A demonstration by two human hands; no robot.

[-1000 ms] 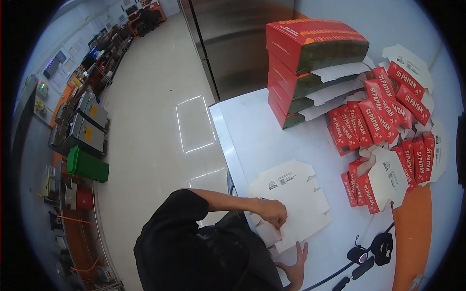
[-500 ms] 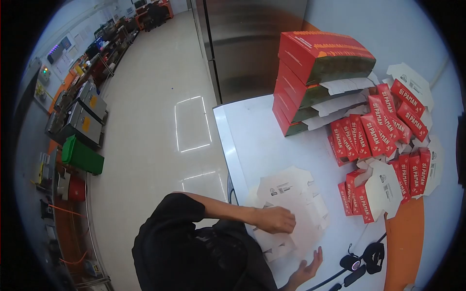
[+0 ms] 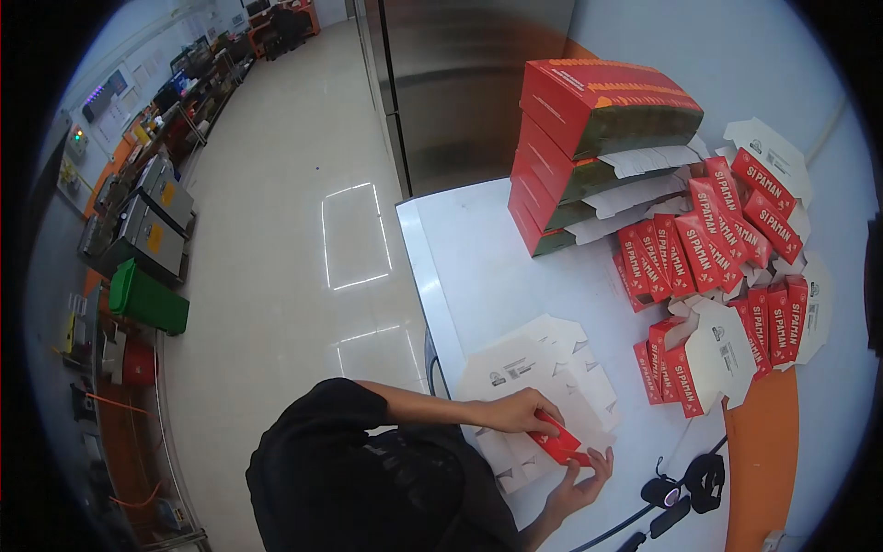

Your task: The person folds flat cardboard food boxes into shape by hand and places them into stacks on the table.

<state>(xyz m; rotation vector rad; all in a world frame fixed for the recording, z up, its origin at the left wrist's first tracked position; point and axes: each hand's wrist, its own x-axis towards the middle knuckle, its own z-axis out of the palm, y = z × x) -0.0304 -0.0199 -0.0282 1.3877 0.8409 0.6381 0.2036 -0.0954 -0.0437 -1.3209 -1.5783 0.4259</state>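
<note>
Flat carton blanks, pale side up with small black print, lie stacked near the table's front edge. A red flap stands folded up at the near right part of the top blank. My left hand is closed on the upper part of this flap, with thumb and fingers pinching it. From below, my right hand has its fingers curled around the flap's lower end, thumb against it. The sheet's underside and part of the flap are hidden by my hands.
Several red folded cartons are heaped at the right of the white table. Behind stands a stack of larger red boxes. A black strap and cable lie at lower right. A steel fridge is behind.
A red flap has been lifted and folded up from the top blank. My left hand has closed on it, and my right hand has moved up and closed on its lower end.
</note>
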